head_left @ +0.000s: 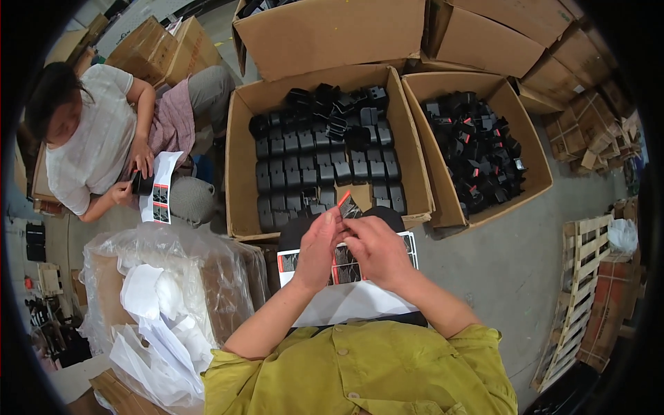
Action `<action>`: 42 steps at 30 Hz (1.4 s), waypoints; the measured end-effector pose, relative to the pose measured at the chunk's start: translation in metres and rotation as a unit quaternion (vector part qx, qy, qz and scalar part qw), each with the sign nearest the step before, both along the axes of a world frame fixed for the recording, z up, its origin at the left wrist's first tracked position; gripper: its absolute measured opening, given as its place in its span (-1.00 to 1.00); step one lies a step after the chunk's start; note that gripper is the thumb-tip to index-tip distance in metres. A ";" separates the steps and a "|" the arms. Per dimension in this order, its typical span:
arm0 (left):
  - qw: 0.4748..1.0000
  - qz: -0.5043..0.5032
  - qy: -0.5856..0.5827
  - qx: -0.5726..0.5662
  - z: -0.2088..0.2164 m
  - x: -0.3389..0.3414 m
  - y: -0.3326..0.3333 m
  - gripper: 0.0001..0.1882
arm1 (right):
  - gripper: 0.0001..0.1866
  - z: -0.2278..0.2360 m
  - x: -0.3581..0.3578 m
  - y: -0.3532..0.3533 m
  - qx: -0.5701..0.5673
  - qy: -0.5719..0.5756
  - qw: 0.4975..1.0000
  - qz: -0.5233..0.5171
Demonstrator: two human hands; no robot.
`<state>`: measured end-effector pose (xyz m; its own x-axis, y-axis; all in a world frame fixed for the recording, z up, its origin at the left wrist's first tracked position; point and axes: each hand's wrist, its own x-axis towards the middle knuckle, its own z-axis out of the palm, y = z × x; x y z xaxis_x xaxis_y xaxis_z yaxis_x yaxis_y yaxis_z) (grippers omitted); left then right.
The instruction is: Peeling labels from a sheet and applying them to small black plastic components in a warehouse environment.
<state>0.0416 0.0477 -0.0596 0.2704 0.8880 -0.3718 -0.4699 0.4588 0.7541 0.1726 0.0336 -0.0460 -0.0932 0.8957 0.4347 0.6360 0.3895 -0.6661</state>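
My left hand (317, 250) pinches a small black label with a red stripe (348, 205) at its fingertips, lifted off a white sheet of the same labels (346, 294) that lies across my lap. My right hand (378, 253) rests on that sheet just right of the left hand, fingers curled down on its upper edge. Right in front of my hands stands an open cardboard box (238, 173) with black plastic parts (325, 162) laid in neat rows. What lies under my palms is hidden.
A second open box (536, 149) at the right holds jumbled black parts with red labels. A seated person (97, 138) at the left holds a label sheet (160, 187). A plastic-lined box of white backing paper (166, 297) is at my left, wooden pallets (581, 297) at my right, closed cartons (332, 31) behind.
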 end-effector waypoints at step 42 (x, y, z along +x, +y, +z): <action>0.240 -0.623 0.416 0.618 -0.343 0.179 0.115 -0.60 | -0.42 -0.223 0.158 0.060 -0.233 0.017 0.941 -0.245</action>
